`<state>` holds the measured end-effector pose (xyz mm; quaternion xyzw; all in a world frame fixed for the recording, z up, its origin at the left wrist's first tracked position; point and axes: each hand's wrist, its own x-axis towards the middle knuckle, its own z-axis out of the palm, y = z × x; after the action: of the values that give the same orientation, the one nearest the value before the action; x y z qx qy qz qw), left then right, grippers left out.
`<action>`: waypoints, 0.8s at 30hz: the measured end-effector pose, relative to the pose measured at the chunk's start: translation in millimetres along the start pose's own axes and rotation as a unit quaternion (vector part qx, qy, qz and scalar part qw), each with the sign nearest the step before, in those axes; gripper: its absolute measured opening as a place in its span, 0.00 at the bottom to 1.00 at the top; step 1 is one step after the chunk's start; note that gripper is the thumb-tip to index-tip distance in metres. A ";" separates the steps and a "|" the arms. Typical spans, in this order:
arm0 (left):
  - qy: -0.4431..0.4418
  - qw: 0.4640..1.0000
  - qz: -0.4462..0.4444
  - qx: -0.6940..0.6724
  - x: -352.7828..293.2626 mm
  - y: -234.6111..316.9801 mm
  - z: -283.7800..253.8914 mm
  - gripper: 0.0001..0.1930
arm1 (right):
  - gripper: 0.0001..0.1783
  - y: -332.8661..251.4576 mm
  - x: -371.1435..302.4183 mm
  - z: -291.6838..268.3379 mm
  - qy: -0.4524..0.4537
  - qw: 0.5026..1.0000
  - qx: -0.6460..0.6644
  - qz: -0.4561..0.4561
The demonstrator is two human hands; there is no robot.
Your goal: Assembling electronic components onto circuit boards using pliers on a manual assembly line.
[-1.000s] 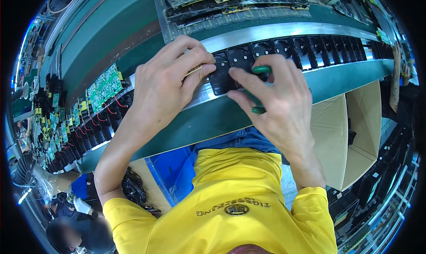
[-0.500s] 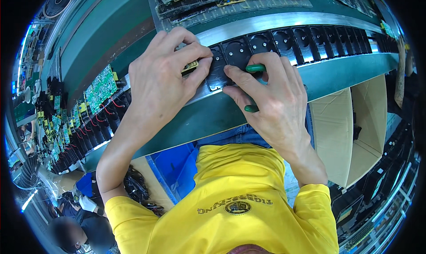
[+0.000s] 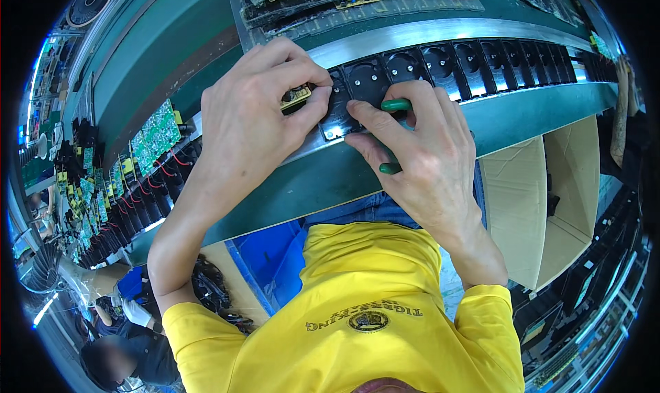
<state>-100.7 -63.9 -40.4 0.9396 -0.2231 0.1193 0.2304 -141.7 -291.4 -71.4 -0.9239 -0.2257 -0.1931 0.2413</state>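
A row of black plastic cases (image 3: 368, 77) with round recesses runs along a metal rail on the bench. My left hand (image 3: 258, 108) is closed, thumb and fingertips pinched together at the left edge of the nearest case; what lies between the tips is hidden. Beneath its curled fingers shows part of a small yellow-edged circuit board (image 3: 296, 98). My right hand (image 3: 423, 135) is closed round a green-handled tool (image 3: 395, 105), apparently pliers, with both green handle ends showing and its jaws out of sight. Its thumb and index finger are at the right side of the same case.
Green circuit boards (image 3: 157, 139) with red wires line the rail at left. Stacked boards on a tray (image 3: 364, 15) stand at the back. An open cardboard box (image 3: 515, 207) is below the bench at right; a person (image 3: 130, 355) is at lower left.
My left hand has shifted slightly, and more of the yellow-edged board shows under its fingers. My right hand stays in place with the tool. The person at lower left has moved a little.
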 end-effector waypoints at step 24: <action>0.011 0.994 0.051 0.096 -1.4 2.0 7.5 0.01 | 0.22 -9.8 16.3 -22.7 -0.032 0.990 0.133 0.023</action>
<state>-101.9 -68.6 -46.6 0.9432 -0.2560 0.1624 0.1355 -138.9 -290.5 -41.9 -0.8940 -0.2358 -0.1263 0.3595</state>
